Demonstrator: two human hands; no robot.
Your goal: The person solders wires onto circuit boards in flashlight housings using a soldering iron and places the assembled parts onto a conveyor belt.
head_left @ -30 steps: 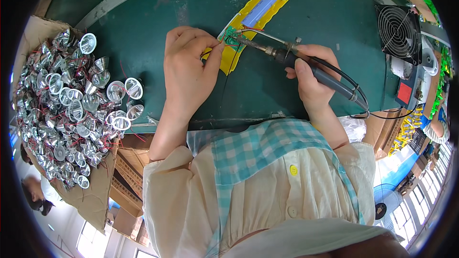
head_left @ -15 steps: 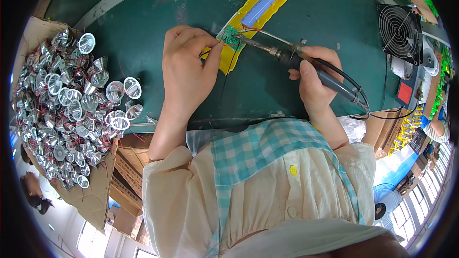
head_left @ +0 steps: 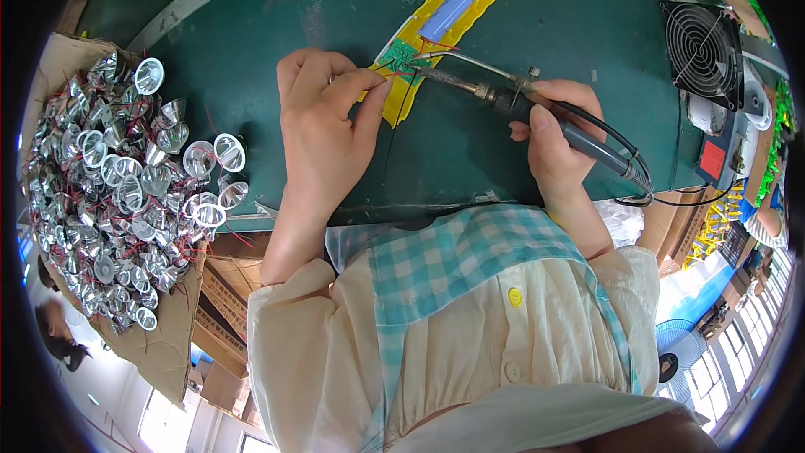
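Observation:
A yellow plastic housing [head_left: 401, 106] lies slanted on the green bench, with a blue cylindrical battery [head_left: 451, 11] in its far part. Nearer to me, a small green circuit board [head_left: 397, 56] sits in it with thin wires around it. My left hand [head_left: 327, 122] is at the board's left side, thumb and forefinger pinched on a thin wire whose end reaches the board. From the right, my right hand [head_left: 555, 130] grips a soldering iron [head_left: 591, 147] with a thin metal feed tube [head_left: 474, 60] along it. The iron's tip is at the board's right part; exact contact cannot be made out.
On the left, a cardboard box [head_left: 180, 352] holds a heap of silvery reflector cups [head_left: 126, 193] with red wires. A black fan [head_left: 703, 54] stands at the right, beside a grey unit with a red label [head_left: 712, 159]. The iron's black cable [head_left: 692, 204] trails right.
The housing and board have shifted slightly up and left. My left hand has moved a little left, still pinching. The iron's tip stays at the board.

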